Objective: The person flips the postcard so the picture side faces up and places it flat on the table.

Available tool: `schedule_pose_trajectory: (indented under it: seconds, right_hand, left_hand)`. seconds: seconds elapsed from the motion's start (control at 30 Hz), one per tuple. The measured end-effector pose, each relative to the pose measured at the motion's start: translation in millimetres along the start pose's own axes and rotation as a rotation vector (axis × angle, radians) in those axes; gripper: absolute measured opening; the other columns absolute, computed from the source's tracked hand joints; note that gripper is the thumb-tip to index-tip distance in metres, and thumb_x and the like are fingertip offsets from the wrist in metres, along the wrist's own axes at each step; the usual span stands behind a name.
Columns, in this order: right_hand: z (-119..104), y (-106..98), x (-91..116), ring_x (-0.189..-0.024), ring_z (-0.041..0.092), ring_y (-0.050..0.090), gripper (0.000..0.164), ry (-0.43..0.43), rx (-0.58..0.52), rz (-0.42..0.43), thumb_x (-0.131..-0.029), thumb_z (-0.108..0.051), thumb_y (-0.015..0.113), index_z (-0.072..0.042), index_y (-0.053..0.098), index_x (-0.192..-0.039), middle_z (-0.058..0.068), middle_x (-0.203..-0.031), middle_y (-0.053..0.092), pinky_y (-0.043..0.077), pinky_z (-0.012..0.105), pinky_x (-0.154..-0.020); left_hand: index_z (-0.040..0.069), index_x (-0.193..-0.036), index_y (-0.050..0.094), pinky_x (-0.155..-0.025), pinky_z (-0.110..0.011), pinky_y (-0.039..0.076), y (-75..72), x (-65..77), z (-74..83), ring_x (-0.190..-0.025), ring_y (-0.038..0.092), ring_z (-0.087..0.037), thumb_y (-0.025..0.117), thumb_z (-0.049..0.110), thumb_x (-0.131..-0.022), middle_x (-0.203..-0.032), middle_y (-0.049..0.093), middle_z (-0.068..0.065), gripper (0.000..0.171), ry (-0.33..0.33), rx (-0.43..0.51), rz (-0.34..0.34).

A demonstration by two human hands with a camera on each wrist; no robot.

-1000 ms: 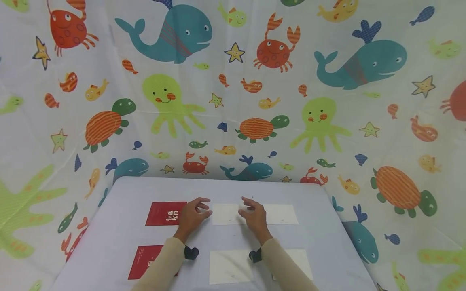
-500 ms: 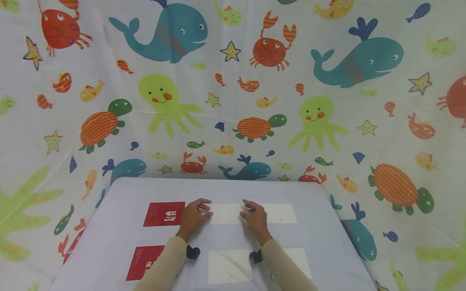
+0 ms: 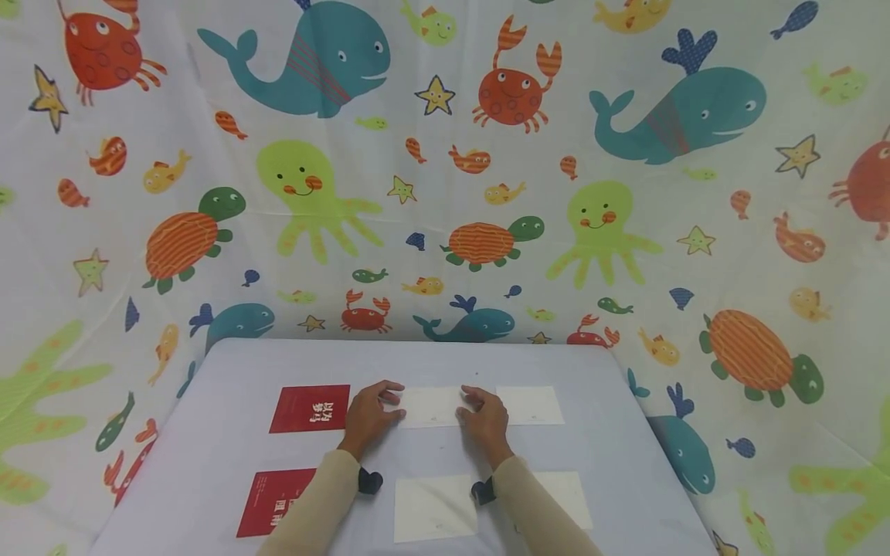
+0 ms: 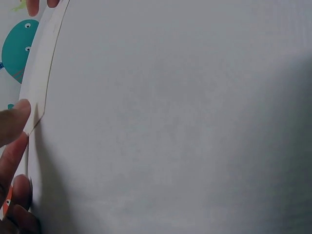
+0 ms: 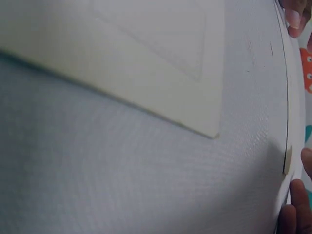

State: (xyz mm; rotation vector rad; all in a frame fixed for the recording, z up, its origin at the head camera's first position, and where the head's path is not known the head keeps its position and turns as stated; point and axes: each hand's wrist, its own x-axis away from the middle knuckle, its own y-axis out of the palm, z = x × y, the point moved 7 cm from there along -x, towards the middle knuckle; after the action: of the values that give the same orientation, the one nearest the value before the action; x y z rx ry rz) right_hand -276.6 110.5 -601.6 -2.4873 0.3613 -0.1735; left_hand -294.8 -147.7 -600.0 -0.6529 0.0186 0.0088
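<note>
A flat white card (image 3: 433, 407) lies in the back row on the table, between the two hands. My left hand (image 3: 368, 421) is at its left edge, thumb and fingers curved and spread apart, fingertips by the corners. On the other side, my right hand (image 3: 487, 425) has its thumb and fingertips at the right edge in a similar curve. From the left wrist, the thumb (image 4: 17, 117) appears at the corner of a card; whether it presses is hard to tell. Two red cards with white characters, a back one (image 3: 309, 409) and a front one (image 3: 274, 502), lie left.
More white cards lie about: one at the back right (image 3: 531, 405), one front middle (image 3: 436, 508) and one front right (image 3: 566, 498), partly under the right sleeve (image 3: 538, 510). The white table (image 3: 236, 371) meets a curtain (image 3: 410, 255) printed with sea animals.
The head view has shifted slightly, so the scene slides a little left. Both hands stay at the middle white card, with only small finger movement.
</note>
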Motion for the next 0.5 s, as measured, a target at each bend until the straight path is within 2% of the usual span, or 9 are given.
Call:
schedule_pose_trajectory:
  seconds: [0.3,0.5]
  right_hand:
    - [-0.4,3.6,-2.1,-0.117,0.028,0.072,0.044,-0.005,-0.005,-0.017,-0.086,-0.005,0.084,-0.023,0.077,-0.126,0.000,-0.113,0.080,0.055,0.050,-0.106]
    - [-1.7,2.2,0.9,-0.113,0.027,0.072,0.040,0.000,-0.008,-0.002,-0.086,-0.005,0.084,-0.020,0.078,-0.123,0.001,-0.110,0.081,0.055,0.051,-0.104]
  left_hand:
    - [0.026,-0.121,0.077,-0.095,-0.049,0.055,3.7,-0.6,-5.3,-0.103,0.065,-0.024,0.090,0.015,-0.084,-0.105,0.079,0.001,0.041,0.003,-0.054,0.018]
    - [0.025,-0.120,0.077,-0.091,-0.048,0.054,5.7,0.0,-2.9,-0.101,0.064,-0.023,0.090,0.013,-0.084,-0.104,0.079,0.000,0.040,0.015,-0.062,0.019]
